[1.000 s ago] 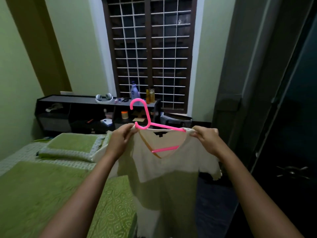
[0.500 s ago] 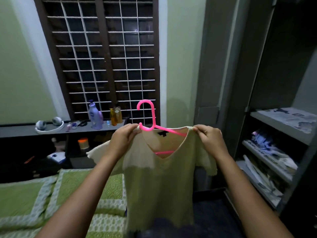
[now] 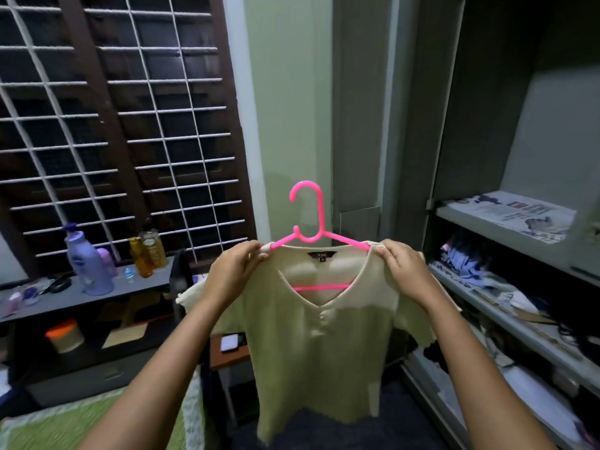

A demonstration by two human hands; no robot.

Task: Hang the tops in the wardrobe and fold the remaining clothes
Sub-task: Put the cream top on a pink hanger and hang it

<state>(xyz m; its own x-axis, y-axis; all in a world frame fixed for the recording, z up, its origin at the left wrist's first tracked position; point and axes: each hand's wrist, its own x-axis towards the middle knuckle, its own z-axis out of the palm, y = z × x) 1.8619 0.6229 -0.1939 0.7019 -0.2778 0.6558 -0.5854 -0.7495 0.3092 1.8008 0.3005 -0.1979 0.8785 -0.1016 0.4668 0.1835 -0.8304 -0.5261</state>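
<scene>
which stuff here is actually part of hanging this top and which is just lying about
Part of the job:
cream top
pink hanger inside it
left hand and right hand, each pinching a shoulder
wardrobe, open on the right

Just lying about:
lotion bottle
amber bottles
orange-lidded jar
papers on the wardrobe shelves

— What lines the dark shelf under the barred window?
— A lavender bottle near its middle, two amber bottles toward its right end; an orange-lidded jar sits below.
</scene>
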